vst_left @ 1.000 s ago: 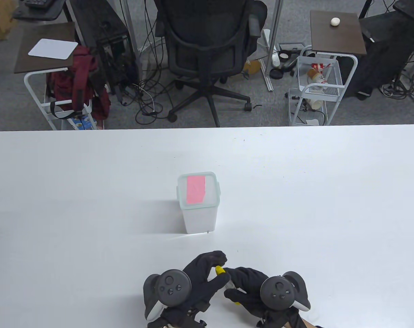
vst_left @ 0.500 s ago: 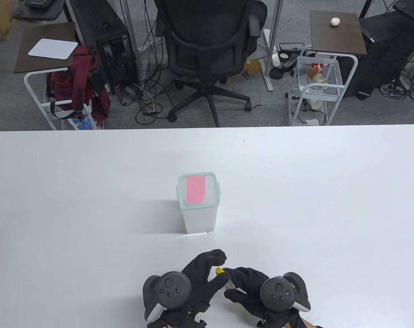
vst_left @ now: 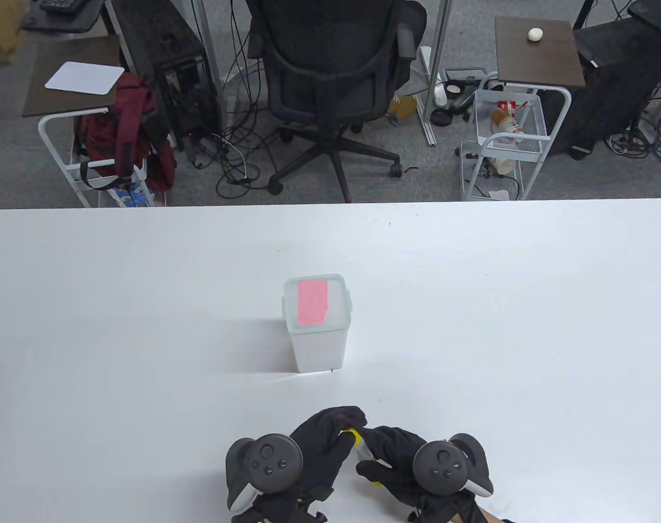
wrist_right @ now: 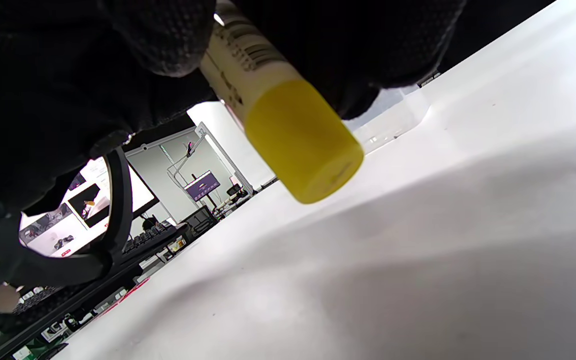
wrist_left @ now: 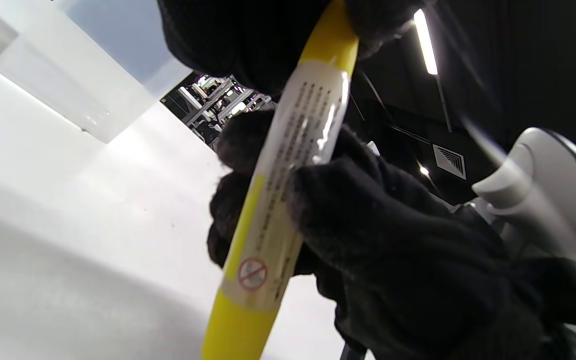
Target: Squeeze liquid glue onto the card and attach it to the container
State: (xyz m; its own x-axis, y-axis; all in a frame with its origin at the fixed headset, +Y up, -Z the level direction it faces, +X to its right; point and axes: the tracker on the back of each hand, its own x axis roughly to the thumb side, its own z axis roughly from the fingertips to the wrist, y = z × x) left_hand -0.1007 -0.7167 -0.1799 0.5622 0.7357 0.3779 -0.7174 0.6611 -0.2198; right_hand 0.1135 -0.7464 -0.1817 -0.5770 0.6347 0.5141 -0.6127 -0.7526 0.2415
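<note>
A white plastic container (vst_left: 318,327) stands upright mid-table, with a pink card (vst_left: 312,302) lying on its lid. Near the front edge both gloved hands hold one yellow-and-white glue tube (vst_left: 357,442). My right hand (vst_left: 387,457) grips the tube's body (wrist_left: 288,165); its yellow bottom end (wrist_right: 303,145) hangs a little above the table. My left hand (vst_left: 330,436) has its fingertips closed over the tube's yellow cap end (wrist_left: 330,35). The container's lower corner shows in the left wrist view (wrist_left: 88,90).
The white table (vst_left: 526,305) spreads wide on both sides of the container. Behind its far edge stand an office chair (vst_left: 330,81), two side tables and a wire cart (vst_left: 507,136).
My left hand's fingers have curled down and closed over the tube's yellow cap, which now shows less. The container, card and right hand have hardly moved.
</note>
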